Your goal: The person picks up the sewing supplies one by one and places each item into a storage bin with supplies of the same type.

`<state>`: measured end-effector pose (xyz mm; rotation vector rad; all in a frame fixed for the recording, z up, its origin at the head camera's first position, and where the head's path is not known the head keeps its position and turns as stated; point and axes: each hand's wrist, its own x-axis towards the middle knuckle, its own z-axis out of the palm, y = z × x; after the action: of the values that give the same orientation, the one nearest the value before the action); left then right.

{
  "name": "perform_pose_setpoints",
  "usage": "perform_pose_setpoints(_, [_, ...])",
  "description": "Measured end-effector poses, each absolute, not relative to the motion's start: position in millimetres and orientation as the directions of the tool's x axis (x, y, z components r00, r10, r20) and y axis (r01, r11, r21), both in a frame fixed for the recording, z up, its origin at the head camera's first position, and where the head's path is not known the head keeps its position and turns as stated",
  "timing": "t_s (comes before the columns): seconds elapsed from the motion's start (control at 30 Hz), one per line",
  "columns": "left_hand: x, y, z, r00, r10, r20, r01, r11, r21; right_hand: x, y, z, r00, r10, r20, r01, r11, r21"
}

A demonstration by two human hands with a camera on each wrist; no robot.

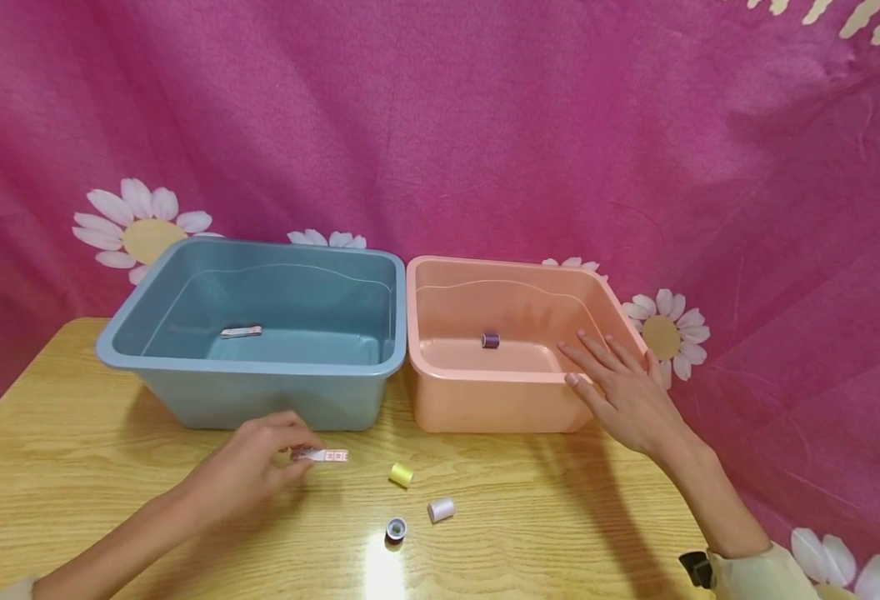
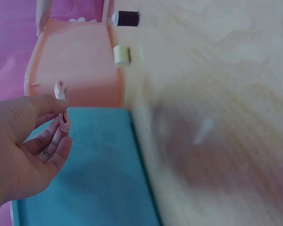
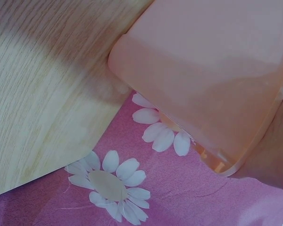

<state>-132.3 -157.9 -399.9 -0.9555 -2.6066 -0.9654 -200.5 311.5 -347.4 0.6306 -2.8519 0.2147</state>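
Observation:
My left hand [image 1: 263, 454] pinches a folded measuring tape [image 1: 323, 455], white with red marks, above the table in front of the blue bin [image 1: 252, 367]. In the left wrist view, the folded tape [image 2: 64, 121] shows its looped edge between thumb and fingers. My right hand [image 1: 627, 396] lies over the right front rim of the pink bin [image 1: 500, 408], fingers spread and fairly straight. Another folded tape [image 1: 241, 332] lies inside the blue bin. A dark purple thread spool [image 1: 491, 341] lies inside the pink one.
Right of my left hand, a yellow spool [image 1: 402, 475], a pale lilac spool [image 1: 441, 509] and a dark spool [image 1: 396, 530] sit on the wooden table [image 1: 57, 475]. Both bins stand side by side before a pink flowered cloth [image 1: 440, 125].

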Motion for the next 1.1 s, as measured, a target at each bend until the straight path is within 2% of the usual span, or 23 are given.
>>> perform_pose_setpoints(0.33, [-132, -165, -380, -0.690, 0.489, 0.533, 0.715, 0.575, 0.399, -200, 312, -348, -0.883, -0.399, 0.248, -0.433, 0.896, -0.097])
perform_pose_setpoints(0.63, [-130, -167, -362, -0.690, 0.462, 0.557, 0.715, 0.556, 0.424, -200, 312, -348, -0.884, -0.396, 0.249, -0.430, 0.898, -0.098])
perform_pose_setpoints(1.1, [-137, -181, -327, -0.647, 0.429, 0.630, 0.729, 0.590, 0.347, -200, 311, -347, -0.881, -0.400, 0.252, -0.435, 0.895, -0.102])
